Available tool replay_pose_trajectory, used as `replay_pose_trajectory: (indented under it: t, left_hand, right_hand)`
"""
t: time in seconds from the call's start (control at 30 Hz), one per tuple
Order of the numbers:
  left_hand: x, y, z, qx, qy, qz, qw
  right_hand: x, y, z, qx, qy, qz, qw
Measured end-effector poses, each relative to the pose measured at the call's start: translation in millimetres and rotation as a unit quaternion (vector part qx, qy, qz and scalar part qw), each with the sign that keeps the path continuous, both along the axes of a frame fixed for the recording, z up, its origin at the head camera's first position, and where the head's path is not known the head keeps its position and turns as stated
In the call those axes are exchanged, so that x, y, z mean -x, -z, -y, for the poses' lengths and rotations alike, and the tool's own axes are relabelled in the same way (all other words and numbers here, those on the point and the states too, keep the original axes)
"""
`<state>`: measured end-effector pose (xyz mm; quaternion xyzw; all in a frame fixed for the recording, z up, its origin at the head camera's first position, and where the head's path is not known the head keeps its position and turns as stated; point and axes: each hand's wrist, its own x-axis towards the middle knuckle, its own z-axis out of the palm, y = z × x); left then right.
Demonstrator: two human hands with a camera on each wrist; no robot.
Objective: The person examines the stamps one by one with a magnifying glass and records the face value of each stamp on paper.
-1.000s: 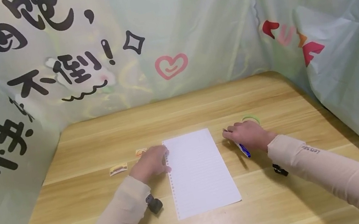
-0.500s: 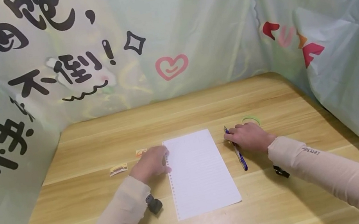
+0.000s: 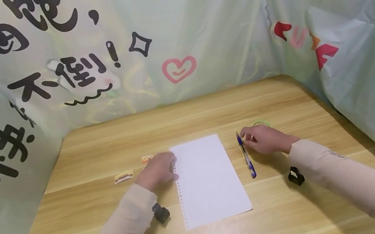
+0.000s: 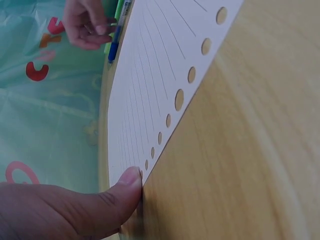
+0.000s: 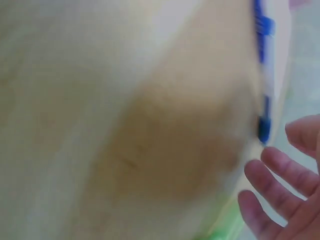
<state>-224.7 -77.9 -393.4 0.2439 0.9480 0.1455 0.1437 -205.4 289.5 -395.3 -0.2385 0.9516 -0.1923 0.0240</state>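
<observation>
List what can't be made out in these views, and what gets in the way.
- Card nearer the left hand: partly hidden by that hand in the head view.
- Print on the farther card: too small to read in the head view.
- Green item: blurred in the right wrist view; partly behind the right hand in the head view.
- Pen: blurred and cut off by the top edge in the right wrist view.

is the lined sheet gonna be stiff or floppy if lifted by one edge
The sheet looks thin, so it would probably sag and feel light. The row of holes may let that edge tear more easily. Lying flat on the smooth-looking table, it would likely slide if pushed.
</observation>
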Motion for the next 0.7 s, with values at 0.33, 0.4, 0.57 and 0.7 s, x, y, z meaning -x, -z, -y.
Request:
replay_pose_trajectory:
  t: [0.33,0.4,0.57,0.7]
  left_hand:
    - [0.9,-0.7,1.0,-0.001,0.001,-0.002,1.0000]
    - [1.0,-1.1,1.4,-0.004,0.002,-0.001,1.0000]
    - [0.8,-0.6,2.8,-0.014,0.011,0.007,0.9998]
    - [0.4,-1.1,4.5,-0.013,0.013,0.007,0.9998]
  right_hand:
    - [-3.8,-26.0,-27.7,0.142,0.154,0.184,0.9603]
    - [-5.9,-28.4,-33.5,0.153,0.176,0.206,0.9504]
    - [-11.2,-27.3,-46.5,0.125,0.223,0.200,0.9460]
    - [-11.4,-18.4,-52.0,0.075,0.233,0.176,0.9536]
